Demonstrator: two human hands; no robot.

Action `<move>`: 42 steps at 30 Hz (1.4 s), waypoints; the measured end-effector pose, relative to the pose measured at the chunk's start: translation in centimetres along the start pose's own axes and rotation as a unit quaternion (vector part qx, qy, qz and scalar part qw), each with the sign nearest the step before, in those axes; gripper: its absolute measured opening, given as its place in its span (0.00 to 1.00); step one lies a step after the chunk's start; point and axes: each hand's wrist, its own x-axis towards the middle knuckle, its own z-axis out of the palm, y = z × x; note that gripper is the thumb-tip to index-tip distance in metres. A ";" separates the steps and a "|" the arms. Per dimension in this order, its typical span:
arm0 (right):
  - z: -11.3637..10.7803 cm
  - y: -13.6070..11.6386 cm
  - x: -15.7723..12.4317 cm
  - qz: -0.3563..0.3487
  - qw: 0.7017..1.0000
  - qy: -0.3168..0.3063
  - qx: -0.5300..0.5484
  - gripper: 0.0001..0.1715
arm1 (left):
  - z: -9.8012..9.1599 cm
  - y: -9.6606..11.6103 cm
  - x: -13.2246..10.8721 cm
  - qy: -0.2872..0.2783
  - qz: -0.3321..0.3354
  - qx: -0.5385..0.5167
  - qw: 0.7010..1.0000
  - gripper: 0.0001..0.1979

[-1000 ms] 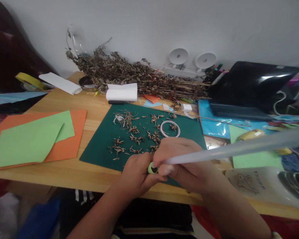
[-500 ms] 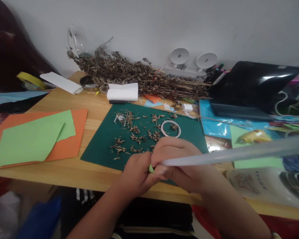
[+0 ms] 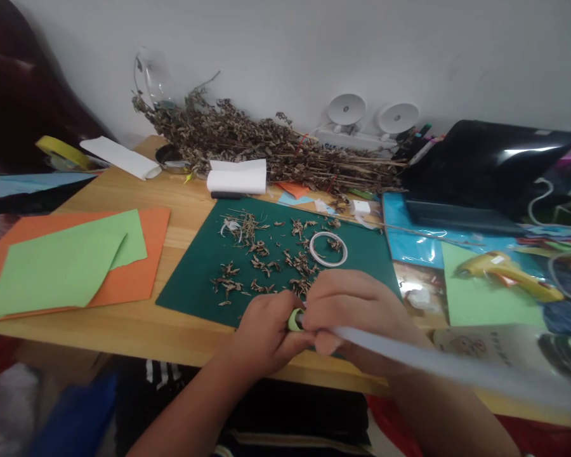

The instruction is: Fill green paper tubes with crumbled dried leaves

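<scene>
My left hand (image 3: 269,333) is closed around a small light-green roll (image 3: 294,320), perhaps of paper; its near end shows something dark inside. My right hand (image 3: 361,317) presses close against that end, fingers curled. From its grip a long pale translucent strip (image 3: 409,355) runs toward the lower right, blurred by motion; its exact kind I cannot tell. Both hands are above the front edge of the green mat (image 3: 190,279). Dried leaf bits (image 3: 266,263), thin stalks (image 3: 250,225) and a white ring (image 3: 328,249) lie on the mat beyond them.
Orange and green paper (image 3: 71,266) lie at the left. Along the wall is a bundle of dried plants (image 3: 247,136), with a white paper roll (image 3: 238,178) before it. At the right are a black device (image 3: 490,171), a yellow glue gun (image 3: 509,273) and a pale bottle (image 3: 490,343).
The strip's free end has swung down from the right edge toward the lower right. My right hand has shifted slightly right, showing more of the green roll's end.
</scene>
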 end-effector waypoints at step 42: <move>2.0 1.2 -3.1 -0.077 0.982 0.173 -0.024 0.11 | -0.1 0.2 0.2 0.024 0.008 -0.030 0.999 0.23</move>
